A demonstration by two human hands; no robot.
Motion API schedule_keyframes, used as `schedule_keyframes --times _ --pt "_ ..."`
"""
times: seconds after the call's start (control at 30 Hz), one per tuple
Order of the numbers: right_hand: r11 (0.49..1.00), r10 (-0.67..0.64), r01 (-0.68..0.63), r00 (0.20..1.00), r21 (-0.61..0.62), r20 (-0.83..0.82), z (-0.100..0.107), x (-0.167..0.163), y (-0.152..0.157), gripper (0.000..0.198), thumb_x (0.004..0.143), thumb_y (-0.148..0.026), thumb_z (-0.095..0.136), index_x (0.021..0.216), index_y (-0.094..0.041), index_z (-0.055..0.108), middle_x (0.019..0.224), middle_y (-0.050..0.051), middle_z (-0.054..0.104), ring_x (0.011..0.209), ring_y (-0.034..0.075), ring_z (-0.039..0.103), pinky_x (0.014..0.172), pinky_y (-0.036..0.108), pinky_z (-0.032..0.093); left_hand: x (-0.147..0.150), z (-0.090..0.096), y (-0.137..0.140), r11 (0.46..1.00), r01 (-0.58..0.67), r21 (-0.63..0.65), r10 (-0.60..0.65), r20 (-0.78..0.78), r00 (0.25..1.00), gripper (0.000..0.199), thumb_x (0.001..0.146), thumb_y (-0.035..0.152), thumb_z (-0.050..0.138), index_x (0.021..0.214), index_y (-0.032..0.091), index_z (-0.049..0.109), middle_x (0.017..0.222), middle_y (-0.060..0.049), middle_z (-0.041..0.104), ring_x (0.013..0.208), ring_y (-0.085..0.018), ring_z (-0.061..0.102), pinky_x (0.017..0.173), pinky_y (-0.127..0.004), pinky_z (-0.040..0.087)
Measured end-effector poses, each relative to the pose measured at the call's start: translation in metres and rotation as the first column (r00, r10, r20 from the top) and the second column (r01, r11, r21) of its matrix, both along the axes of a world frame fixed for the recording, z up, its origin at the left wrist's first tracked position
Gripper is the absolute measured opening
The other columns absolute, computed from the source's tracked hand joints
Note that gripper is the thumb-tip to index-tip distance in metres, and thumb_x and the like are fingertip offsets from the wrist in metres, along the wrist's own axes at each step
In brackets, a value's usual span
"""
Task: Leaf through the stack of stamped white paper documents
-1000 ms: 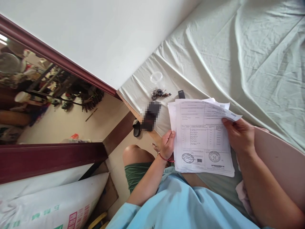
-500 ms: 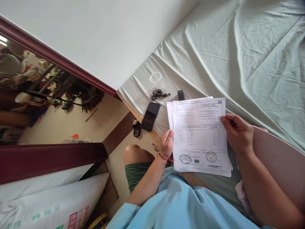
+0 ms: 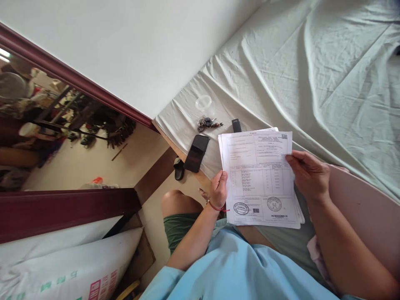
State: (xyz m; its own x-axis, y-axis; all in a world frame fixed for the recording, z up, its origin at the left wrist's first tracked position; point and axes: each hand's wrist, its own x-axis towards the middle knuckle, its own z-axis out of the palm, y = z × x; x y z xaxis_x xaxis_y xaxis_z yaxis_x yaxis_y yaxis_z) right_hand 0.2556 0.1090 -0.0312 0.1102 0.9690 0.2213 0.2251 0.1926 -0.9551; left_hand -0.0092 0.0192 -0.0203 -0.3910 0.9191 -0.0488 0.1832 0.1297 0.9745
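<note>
A small stack of printed sheets [image 3: 259, 179] lies across my lap, the top one a form with a table, two round stamps and a barcode. My left hand [image 3: 218, 187], with a red string on its wrist, grips the stack's left edge between thumb and fingers. At the upper right edge, my right hand [image 3: 309, 173] pinches the top sheet; whether it also holds lower sheets cannot be made out. Several sheets show slightly fanned underneath. Just beyond the stack, a small black object [image 3: 236, 125] lies on the pale green bed sheet [image 3: 275, 75].
A black phone [image 3: 196, 153] lies at the bed's edge, near keys [image 3: 206, 123] and a clear round lid [image 3: 203, 102]. A dark slipper [image 3: 178, 168] rests on the floor. White printed sacks [image 3: 68, 266] stand at lower left, and a cluttered rack [image 3: 71, 108] shows through the doorway.
The top sheet has shifted slightly left and down with my right hand, showing more of the sheets underneath at the right edge. My left hand stays nearly in place.
</note>
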Motion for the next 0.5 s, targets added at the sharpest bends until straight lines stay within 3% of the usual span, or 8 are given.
schedule_keyframes --times 0.27,0.5 --pt "1.0 0.007 -0.007 1.0 -0.007 -0.018 -0.0024 -0.0009 0.0001 0.017 0.095 -0.046 0.079 0.098 -0.03 0.083 0.088 0.0 0.076 0.076 0.018 0.066 0.077 0.037 0.055 -0.0001 0.0005 -0.0025 0.998 0.06 -0.03 -0.059 0.017 0.998 0.059 0.098 0.076 0.059 0.079 0.02 0.064 0.068 0.0 0.057 0.065 -0.016 0.048 0.061 -0.03 0.037" --pt "0.999 0.014 -0.016 0.998 -0.036 -0.063 -0.004 -0.0025 -0.0007 0.014 0.095 -0.045 0.079 0.098 -0.031 0.082 0.09 0.0 0.077 0.08 0.019 0.069 0.082 0.039 0.059 -0.0018 -0.0013 -0.0022 0.997 0.066 -0.035 -0.069 -0.093 0.993 0.062 0.1 0.077 0.053 0.076 0.021 0.062 0.064 0.0 0.055 0.064 -0.017 0.049 0.061 -0.03 0.037"
